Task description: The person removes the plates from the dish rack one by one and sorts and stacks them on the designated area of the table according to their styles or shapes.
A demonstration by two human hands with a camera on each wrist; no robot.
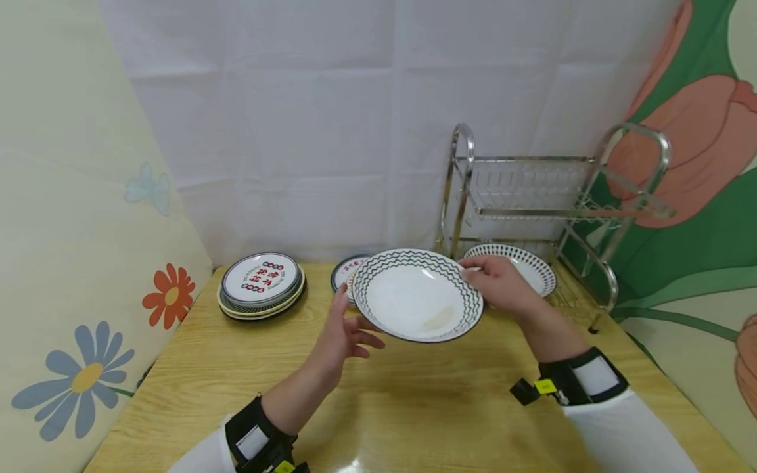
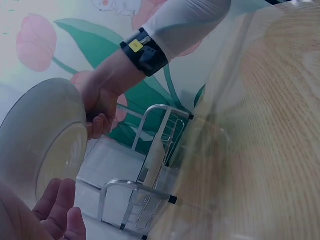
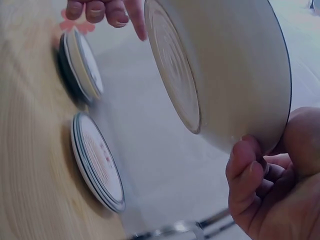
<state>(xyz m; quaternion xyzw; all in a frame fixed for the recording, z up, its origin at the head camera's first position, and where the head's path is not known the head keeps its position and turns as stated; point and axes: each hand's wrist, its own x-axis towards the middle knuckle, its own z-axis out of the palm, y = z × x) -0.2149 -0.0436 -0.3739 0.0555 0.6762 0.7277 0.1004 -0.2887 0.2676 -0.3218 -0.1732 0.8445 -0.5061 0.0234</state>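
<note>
A deep white plate [image 1: 416, 299] with black zigzag lines round its rim hangs tilted above the table, its inside facing the head camera. My right hand [image 1: 499, 282] pinches it at the right rim, thumb on the upper side; the right wrist view shows curled fingers [image 3: 245, 172] against its pale underside. By the plate's left edge is my left hand [image 1: 345, 335], thumb raised and fingers loosely spread. In the left wrist view those fingers [image 2: 60, 200] overlap the underside; contact cannot be told. A brownish mark shows inside the plate near its lower edge.
On the wooden table [image 1: 414, 407], a stack of plates [image 1: 263, 282] stands at the back left. Behind the held plate, partly hidden, lies another plate stack [image 1: 343, 270]. A two-tier metal rack [image 1: 532, 213] stands back right, with a black-patterned plate [image 1: 535, 269] on its lower level.
</note>
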